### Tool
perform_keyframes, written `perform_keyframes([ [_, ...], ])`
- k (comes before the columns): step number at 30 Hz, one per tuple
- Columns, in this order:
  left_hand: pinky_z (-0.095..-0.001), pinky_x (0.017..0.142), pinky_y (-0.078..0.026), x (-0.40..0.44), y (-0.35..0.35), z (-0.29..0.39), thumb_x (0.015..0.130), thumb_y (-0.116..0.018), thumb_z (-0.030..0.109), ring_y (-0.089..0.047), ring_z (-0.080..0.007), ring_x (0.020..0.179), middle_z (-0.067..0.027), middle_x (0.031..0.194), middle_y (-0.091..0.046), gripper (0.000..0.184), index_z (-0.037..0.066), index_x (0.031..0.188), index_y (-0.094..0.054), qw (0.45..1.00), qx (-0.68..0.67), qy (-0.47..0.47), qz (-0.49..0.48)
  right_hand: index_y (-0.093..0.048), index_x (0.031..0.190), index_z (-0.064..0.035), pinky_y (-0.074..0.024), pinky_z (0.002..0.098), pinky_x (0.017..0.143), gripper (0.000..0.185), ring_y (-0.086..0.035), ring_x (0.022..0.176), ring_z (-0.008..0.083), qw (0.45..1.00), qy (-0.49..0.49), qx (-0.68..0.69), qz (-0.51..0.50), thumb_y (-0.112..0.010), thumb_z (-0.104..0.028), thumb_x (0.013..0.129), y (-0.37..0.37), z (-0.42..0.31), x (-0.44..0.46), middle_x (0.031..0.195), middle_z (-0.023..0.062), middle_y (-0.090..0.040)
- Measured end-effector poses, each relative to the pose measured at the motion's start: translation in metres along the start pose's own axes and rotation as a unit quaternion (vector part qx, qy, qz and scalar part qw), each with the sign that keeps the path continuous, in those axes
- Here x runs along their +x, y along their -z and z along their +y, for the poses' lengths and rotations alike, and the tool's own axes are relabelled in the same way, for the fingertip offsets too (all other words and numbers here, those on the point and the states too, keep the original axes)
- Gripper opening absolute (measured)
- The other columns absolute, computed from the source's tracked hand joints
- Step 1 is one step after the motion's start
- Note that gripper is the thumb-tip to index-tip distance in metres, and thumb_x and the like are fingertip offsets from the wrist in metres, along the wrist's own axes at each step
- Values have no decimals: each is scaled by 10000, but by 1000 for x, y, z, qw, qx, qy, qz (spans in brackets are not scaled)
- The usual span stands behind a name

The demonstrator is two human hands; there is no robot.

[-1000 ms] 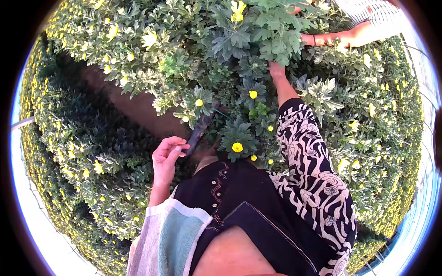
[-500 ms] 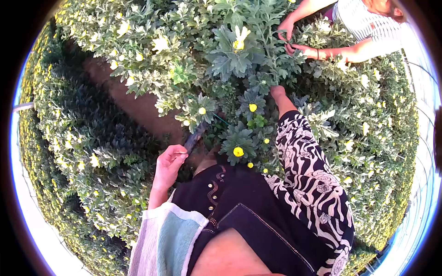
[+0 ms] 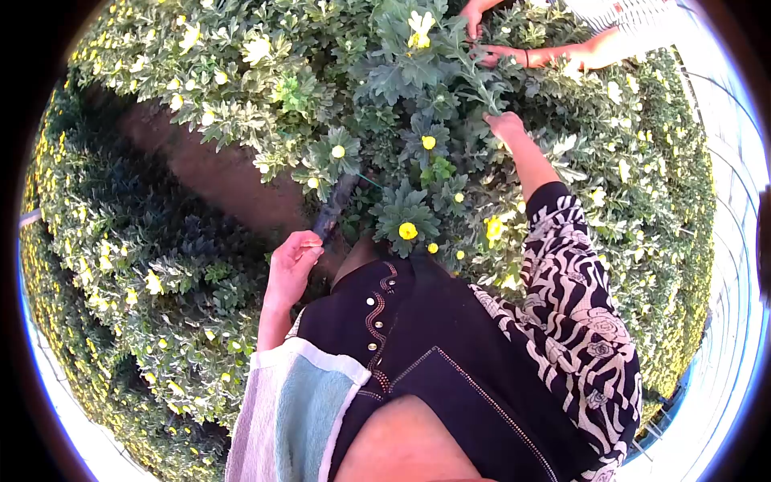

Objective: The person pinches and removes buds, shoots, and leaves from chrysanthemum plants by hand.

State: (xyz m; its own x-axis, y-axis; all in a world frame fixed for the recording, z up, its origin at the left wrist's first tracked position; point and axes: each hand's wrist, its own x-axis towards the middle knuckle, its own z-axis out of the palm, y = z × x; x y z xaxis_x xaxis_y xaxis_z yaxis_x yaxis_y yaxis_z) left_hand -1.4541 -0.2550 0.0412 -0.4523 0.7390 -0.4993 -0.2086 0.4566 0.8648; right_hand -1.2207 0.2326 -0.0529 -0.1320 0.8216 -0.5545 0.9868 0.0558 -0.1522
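Note:
My left hand (image 3: 293, 265) is at the lower left, thumb and fingers pinched together; what they hold, if anything, is too small to name. Just beyond its fingertips is a dark post-like piece (image 3: 336, 210). My right hand (image 3: 506, 128) reaches forward into the chrysanthemum plants, closed round a leafy chrysanthemum stem (image 3: 484, 92) that leans toward it; leaves partly cover the fingers. Yellow chrysanthemum blooms (image 3: 408, 231) stand between my two arms. A pale yellow bloom (image 3: 420, 30) shows above.
A co-worker's hands (image 3: 490, 55) are among the leaves at the upper right, close to my right hand. A bare soil path (image 3: 201, 165) runs along the left. A striped towel (image 3: 317, 402) hangs by my left arm. Dense flowering rows (image 3: 658, 217) surround me.
My right hand has moved right and up, coming more into sight with a stem in it. My left hand keeps its pinch. The co-worker's hands sit higher in view.

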Motion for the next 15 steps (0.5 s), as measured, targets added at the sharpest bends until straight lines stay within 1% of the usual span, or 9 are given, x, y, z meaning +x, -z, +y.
perform_keyframes([
  [1, -252, 759, -484, 4, 3, -3, 904, -607, 53, -605, -92, 856, -17, 918, -635, 153, 1, 1047, -596, 1000, 2, 2, -10, -698, 847, 45, -520, 428, 768, 612, -686, 910, 339, 997, 72, -18, 38, -643, -564, 837, 9, 19, -9, 863, 218, -698],
  [3, -254, 776, -484, 11, 11, -11, 898, -599, 45, -594, -82, 851, -17, 923, -634, 152, 1, 1044, -597, 999, 24, -30, -35, -628, 695, 68, -514, 416, 690, 675, -671, 665, 309, 999, -15, 33, 10, -647, -592, 833, 42, 29, -76, 682, 200, -647],
  [6, -259, 785, -485, 21, 18, -17, 890, -609, 64, -594, -90, 845, -29, 901, -642, 149, -4, 1021, -602, 995, 61, -39, -61, -653, 775, 25, -452, 358, 563, 524, -523, 507, 210, 993, 30, 55, 96, -634, -485, 893, 61, 92, -207, 585, 82, -583],
  [7, -259, 782, -485, 26, 20, -19, 888, -616, 76, -595, -96, 844, -33, 891, -645, 152, -7, 1015, -604, 995, 74, -37, -63, -652, 760, 3, -415, 319, 499, 472, -494, 473, 163, 977, 5, 173, 125, -630, -444, 911, 56, 105, -258, 550, 50, -547],
  [8, -267, 765, -493, 30, 20, -18, 882, -632, 102, -603, -109, 834, -41, 877, -648, 168, -12, 1003, -606, 994, 81, -37, -70, -668, 766, -39, -385, 292, 455, 401, -468, 453, 117, 977, -72, 150, 131, -633, -407, 920, 44, 143, -289, 531, 15, -516],
  [9, -267, 765, -493, 35, 20, -16, 882, -632, 102, -603, -109, 834, -41, 877, -648, 168, -12, 1003, -606, 992, 86, -38, -79, -676, 826, -62, -369, 283, 425, 309, -445, 432, 103, 954, -105, 238, 152, -630, -349, 929, 29, 161, -336, 519, -19, -491],
  [10, -273, 757, -497, 39, 19, -13, 879, -636, 108, -605, -115, 830, -43, 884, -650, 175, -9, 1006, -608, 990, 106, -27, -94, -680, 925, -51, -395, 291, 440, 250, -484, 478, 113, 894, -62, 405, 180, -638, -297, 924, -6, 201, -372, 606, 13, -562],
  [13, -286, 743, -505, 57, 10, -3, 875, -643, 117, -610, -126, 826, -46, 898, -652, 185, -1, 1014, -613, 982, 136, -11, -134, -684, 967, -8, -520, 319, 717, 309, -653, 801, 165, 751, -222, 478, 399, -573, -297, 964, -133, 270, -465, 938, 113, -701],
  [15, -292, 738, -509, 65, -1, 2, 872, -646, 120, -612, -132, 827, -48, 906, -652, 188, 5, 1018, -616, 974, 150, -3, -171, -701, 972, -1, -530, 280, 724, 384, -663, 799, 182, 744, -251, 467, 406, -568, -361, 962, -162, 269, -501, 967, 136, -708],
])
